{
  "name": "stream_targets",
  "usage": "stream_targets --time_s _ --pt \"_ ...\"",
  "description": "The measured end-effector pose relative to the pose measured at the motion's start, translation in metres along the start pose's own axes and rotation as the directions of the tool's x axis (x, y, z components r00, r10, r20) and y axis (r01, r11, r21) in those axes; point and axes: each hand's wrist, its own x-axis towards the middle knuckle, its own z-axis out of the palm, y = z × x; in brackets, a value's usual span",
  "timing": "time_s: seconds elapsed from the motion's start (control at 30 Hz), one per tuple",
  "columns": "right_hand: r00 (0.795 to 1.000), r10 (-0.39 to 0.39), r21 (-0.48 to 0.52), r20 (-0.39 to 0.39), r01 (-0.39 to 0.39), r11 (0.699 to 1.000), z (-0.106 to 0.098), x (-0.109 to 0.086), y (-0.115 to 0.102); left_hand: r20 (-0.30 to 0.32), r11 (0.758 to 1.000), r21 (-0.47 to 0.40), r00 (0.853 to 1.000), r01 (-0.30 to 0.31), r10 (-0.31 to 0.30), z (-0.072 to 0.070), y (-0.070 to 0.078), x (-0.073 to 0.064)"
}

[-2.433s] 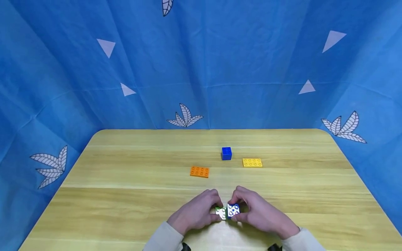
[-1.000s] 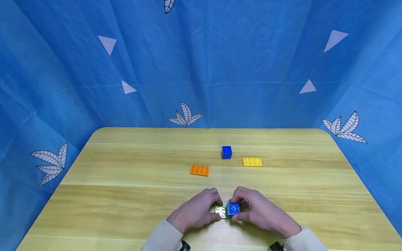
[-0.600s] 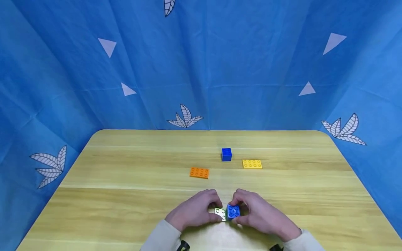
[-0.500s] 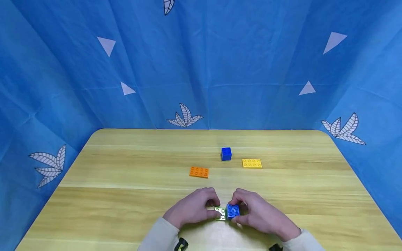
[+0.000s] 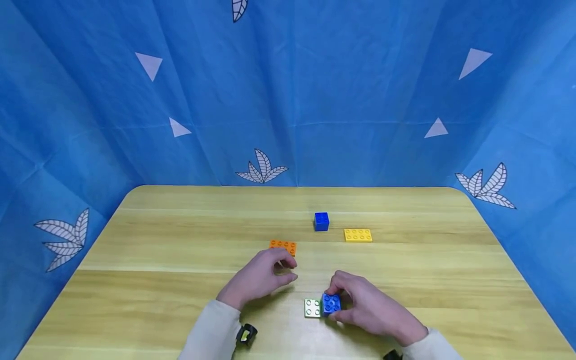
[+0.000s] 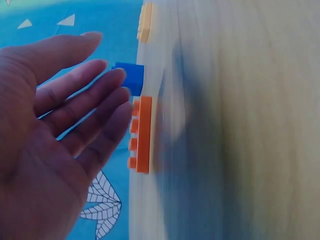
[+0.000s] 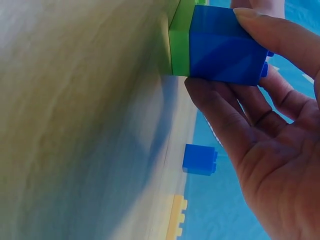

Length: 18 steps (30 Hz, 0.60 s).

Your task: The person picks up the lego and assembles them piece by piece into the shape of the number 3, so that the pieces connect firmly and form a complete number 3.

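Note:
Near the front of the table a green building plate (image 5: 312, 308) lies flat, with a blue building brick (image 7: 225, 45) standing on its right half. My right hand (image 5: 366, 305) pinches that blue brick between thumb and fingers. My left hand (image 5: 258, 277) is in the air with nothing in it, fingers loosely bent and thumb apart. It is nearest to an orange building plate (image 6: 144, 135), partly covered by the hand in the head view.
Farther back on the wooden table (image 5: 180, 225) stand a second blue brick (image 5: 321, 221) and, to its right, a yellow building plate (image 5: 358, 235). A blue curtain (image 5: 288, 100) hangs behind and along the sides.
My left hand has let go of the green plate and moved left and away from me toward the orange plate. The right hand stays on the blue brick.

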Motion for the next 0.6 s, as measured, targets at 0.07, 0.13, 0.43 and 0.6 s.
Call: stream_targets --time_s 0.07,0.13,0.43,0.6 --pt "1.0 -0.004 0.009 0.0 0.004 1.0 0.0 0.0 0.0 -0.036 1.0 0.001 0.999 -0.003 0.003 -0.003 0.0 0.001" --pt "1.0 -0.009 0.014 0.0 0.009 1.0 0.0 0.0 0.001 -0.071 1.0 0.0 0.997 -0.006 0.006 -0.006 0.0 0.003" --pt "1.0 -0.005 0.038 0.004 0.005 0.999 0.0 0.0 0.0 -0.132 0.988 0.148 0.99 -0.037 0.057 -0.024 -0.003 0.02" --pt "1.0 0.021 0.048 0.008 -0.022 0.999 -0.001 0.0 0.001 -0.124 0.978 0.209 0.992 0.007 0.019 -0.031 -0.005 0.029"
